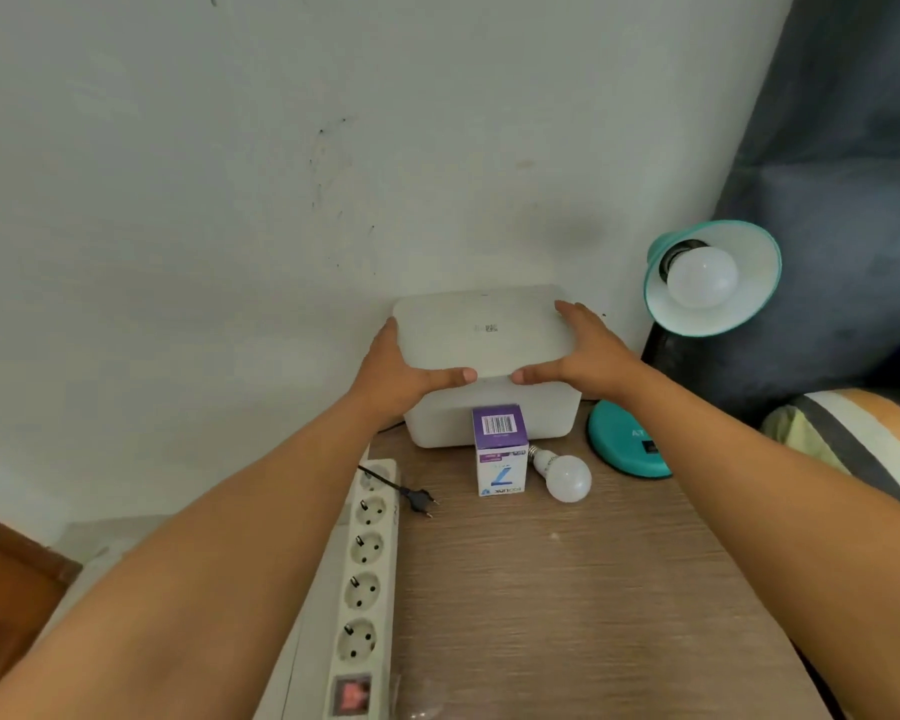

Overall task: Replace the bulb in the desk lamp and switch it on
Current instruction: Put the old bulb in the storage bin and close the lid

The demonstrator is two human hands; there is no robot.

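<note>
Nearest, low centre-left, a white power strip (367, 569) lay along the bench (567, 589) edge w/ its red switch at the bottom; a black plug (418, 498) sat loose beside it, not in any socket. Mid-frame stood a small bulb box (500, 449), barcode on top, a big "7" and mirrored brand text on the front, too blurred to be sure. Just right of it a loose bulb (565, 475) lay on its side, screw base toward the box. Farther back, left hand (401, 368) and right hand (591, 350) gripped the lid edges of a white container (481, 335), fingers spread wide around it. The lamp (713, 278), right of frame, had a bulb fitted; right hand was nearer to it, I'd say.
</note>
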